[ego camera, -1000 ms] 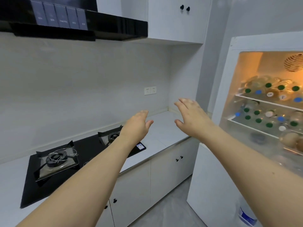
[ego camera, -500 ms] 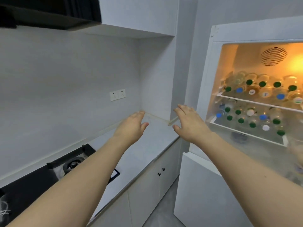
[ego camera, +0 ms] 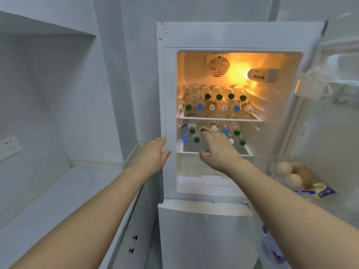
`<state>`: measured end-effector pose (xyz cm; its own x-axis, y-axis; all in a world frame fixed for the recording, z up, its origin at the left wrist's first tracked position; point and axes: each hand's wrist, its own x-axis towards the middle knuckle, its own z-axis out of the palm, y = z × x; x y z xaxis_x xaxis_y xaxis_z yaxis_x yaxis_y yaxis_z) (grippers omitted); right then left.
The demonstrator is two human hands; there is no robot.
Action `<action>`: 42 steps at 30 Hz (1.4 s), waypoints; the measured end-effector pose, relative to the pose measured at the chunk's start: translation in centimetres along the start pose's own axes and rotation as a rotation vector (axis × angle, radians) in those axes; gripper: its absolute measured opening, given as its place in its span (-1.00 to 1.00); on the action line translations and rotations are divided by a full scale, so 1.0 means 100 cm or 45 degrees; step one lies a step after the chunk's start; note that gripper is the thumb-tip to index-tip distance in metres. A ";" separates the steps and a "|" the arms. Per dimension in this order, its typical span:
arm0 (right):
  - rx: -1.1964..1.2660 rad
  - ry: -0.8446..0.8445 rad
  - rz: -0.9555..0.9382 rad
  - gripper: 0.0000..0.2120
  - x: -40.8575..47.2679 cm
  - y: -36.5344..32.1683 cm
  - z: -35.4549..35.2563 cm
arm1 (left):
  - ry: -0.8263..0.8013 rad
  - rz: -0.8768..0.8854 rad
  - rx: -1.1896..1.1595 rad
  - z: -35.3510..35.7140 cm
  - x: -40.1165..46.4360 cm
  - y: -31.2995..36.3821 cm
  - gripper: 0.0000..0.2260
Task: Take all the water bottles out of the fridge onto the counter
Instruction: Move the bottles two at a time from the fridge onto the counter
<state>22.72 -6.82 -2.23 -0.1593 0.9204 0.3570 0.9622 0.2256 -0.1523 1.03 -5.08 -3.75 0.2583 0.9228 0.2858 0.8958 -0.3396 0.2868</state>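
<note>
Water bottles (ego camera: 215,101) lie stacked on 2 shelves inside the open fridge (ego camera: 239,35). Both hands hold nothing: the right hand (ego camera: 219,150) reaches toward the lower shelf, and the left hand (ego camera: 153,156) hovers by the frame, fingers relaxed.

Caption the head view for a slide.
Open right hand reaching toward capped plastic water bottles on lit white fridge's lower shelf.

Open fridge (ego camera: 240,35): bottles (ego camera: 215,100) lying on two shelves; right hand (ego camera: 219,150) reaching at lower shelf (ego camera: 246,152); left hand (ego camera: 151,156) open beside frame; worktop (ego camera: 58,191) left.
</note>
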 end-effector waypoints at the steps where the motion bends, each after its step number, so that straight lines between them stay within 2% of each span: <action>1: -0.001 0.003 0.042 -0.42 0.003 0.011 0.001 | -0.014 0.030 -0.013 0.005 0.010 0.006 -0.54; 6: 0.041 0.030 0.231 -0.46 0.033 0.055 -0.003 | 0.045 0.109 -0.047 0.014 0.064 0.038 -0.64; 10: 0.196 0.070 0.307 -0.46 0.067 0.075 -0.005 | 0.120 0.068 -0.199 0.012 0.110 0.053 -0.69; 15: 0.361 0.132 0.383 -0.48 0.121 0.094 -0.002 | 0.115 -0.018 -0.277 0.010 0.178 0.064 -0.73; 18: 0.377 0.141 0.395 -0.53 0.143 0.102 -0.005 | 0.128 -0.046 -0.217 0.013 0.212 0.065 -0.87; 19: 0.360 0.201 0.421 -0.54 0.183 0.121 0.002 | 0.152 -0.034 -0.195 0.019 0.264 0.064 -0.90; 24: 0.301 0.230 0.512 -0.48 0.238 0.147 0.013 | 0.163 -0.007 0.013 0.036 0.325 0.064 -0.93; 28: 0.170 0.222 0.537 -0.55 0.295 0.173 0.028 | 0.207 0.002 0.209 0.055 0.380 0.063 -0.89; 33: -0.032 0.255 0.586 -0.58 0.341 0.193 0.053 | 0.156 0.019 0.509 0.070 0.420 0.065 -0.84; 36: -0.162 0.236 0.627 -0.58 0.358 0.204 0.067 | 0.226 0.072 0.562 0.079 0.434 0.062 -0.86; 42: -0.186 0.266 0.659 -0.42 0.372 0.212 0.082 | 0.286 0.099 0.518 0.089 0.444 0.056 -0.85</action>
<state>35.38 34.77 0.29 0.3730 0.8134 0.4464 0.9262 -0.2976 -0.2317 20.71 35.67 2.42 0.2860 0.8201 0.4956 0.9574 -0.2663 -0.1119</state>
